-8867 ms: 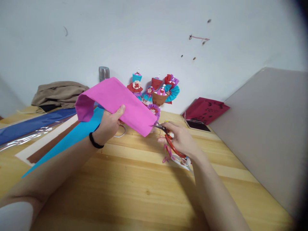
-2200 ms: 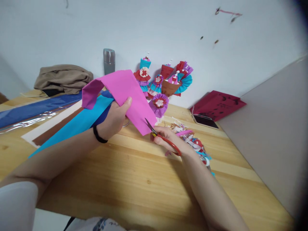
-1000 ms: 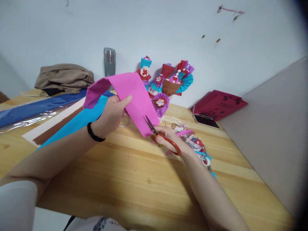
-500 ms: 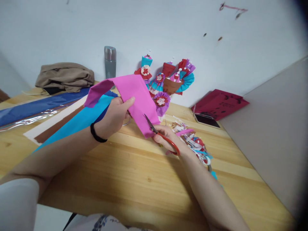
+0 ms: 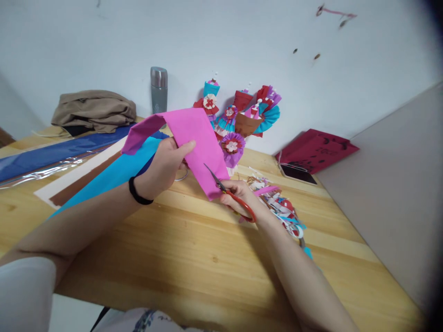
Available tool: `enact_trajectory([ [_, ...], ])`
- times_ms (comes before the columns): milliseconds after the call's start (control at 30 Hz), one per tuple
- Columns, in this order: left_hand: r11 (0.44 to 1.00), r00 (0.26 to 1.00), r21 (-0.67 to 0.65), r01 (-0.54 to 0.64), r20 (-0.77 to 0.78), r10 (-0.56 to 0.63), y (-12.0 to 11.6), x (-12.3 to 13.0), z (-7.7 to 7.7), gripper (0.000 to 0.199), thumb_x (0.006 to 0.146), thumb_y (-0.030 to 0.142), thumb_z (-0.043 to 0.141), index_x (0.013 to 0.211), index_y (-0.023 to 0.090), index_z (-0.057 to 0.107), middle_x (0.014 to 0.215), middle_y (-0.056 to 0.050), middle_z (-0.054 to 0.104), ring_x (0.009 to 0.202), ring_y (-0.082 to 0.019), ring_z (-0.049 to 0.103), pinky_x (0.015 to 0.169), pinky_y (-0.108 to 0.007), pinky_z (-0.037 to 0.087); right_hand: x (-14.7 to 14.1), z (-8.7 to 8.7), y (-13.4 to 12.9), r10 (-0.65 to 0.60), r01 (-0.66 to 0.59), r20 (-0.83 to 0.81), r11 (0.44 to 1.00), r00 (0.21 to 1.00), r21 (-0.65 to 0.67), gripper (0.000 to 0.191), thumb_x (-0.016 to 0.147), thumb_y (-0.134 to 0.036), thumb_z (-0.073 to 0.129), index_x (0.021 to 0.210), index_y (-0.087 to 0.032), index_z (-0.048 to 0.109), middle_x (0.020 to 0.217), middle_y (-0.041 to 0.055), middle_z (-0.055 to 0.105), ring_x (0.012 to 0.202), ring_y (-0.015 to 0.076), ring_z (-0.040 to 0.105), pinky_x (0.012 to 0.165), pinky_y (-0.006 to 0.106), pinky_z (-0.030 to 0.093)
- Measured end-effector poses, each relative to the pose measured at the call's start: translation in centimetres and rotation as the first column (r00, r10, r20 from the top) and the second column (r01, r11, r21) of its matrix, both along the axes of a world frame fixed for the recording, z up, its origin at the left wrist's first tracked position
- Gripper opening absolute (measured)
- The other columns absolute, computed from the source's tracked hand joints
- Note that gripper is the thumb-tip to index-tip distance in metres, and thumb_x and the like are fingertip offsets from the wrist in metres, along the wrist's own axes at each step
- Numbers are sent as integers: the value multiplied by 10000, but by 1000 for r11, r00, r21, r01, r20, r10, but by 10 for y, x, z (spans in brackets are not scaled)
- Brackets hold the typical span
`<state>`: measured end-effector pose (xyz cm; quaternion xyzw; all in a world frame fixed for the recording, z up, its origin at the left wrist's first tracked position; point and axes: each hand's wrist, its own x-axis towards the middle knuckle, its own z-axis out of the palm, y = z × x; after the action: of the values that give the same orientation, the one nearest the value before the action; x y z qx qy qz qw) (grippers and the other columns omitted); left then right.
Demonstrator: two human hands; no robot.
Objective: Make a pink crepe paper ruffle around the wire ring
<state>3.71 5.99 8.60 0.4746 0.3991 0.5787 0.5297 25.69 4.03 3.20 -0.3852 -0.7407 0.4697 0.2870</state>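
A wide strip of pink paper hangs over my left hand, whose thumb presses on its face while the fingers are behind it. One end of the strip bends back to the left over blue sheets. Red-handled scissors are gripped in my right hand at the lower right end of the pink paper. Their upper blade lies across its front; the other blade is hidden.
Decorated paper flowers stand by the wall. Behind my left hand are a grey bottle, a brown cloth and wrapped blue paper. Paper scraps, a phone and a red bag are at right.
The scissors have shifted slightly left, with the blade tip a little further over the pink paper. My left hand has hardly moved.
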Motion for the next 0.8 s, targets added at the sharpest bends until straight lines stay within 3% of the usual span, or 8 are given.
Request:
enact_trajectory([
  [233, 1000, 999, 21, -10, -50, 11, 0, -7, 10, 196, 788, 340, 672, 794, 146, 696, 743, -83, 719, 700, -234, 689, 580, -301, 545, -2, 1, -1, 4, -4, 0, 1000, 1000, -15, 505, 755, -662, 691, 675, -189, 532, 513, -75, 397, 429, 65, 333, 417, 224, 241],
  [433, 1000, 999, 3, -10, -45, 11, 2, -6, 10, 193, 822, 285, 635, 905, 132, 717, 703, -67, 720, 684, -218, 692, 547, -267, 537, -2, 3, -5, 59, -60, -12, 993, 998, -97, 534, 762, -707, 658, 703, -212, 468, 527, -89, 334, 411, 65, 297, 396, 226, 197],
  [633, 1000, 1000, -8, 4, -28, -4, 2, -6, 10, 193, 844, 259, 621, 925, 113, 719, 766, -95, 739, 732, -241, 716, 565, -283, 551, -2, 9, -7, 112, -115, -37, 991, 993, -74, 629, 764, -820, 569, 730, -201, 465, 594, -47, 436, 501, 86, 390, 457, 239, 300],
  [800, 1000, 999, -18, 14, -33, -14, 1, -5, 11, 189, 849, 250, 606, 935, 132, 726, 777, -80, 748, 784, -246, 725, 583, -282, 565, -1, 8, -6, 118, -122, -62, 990, 991, -66, 614, 780, -805, 571, 749, -199, 481, 605, -38, 465, 509, 89, 418, 460, 236, 333],
])
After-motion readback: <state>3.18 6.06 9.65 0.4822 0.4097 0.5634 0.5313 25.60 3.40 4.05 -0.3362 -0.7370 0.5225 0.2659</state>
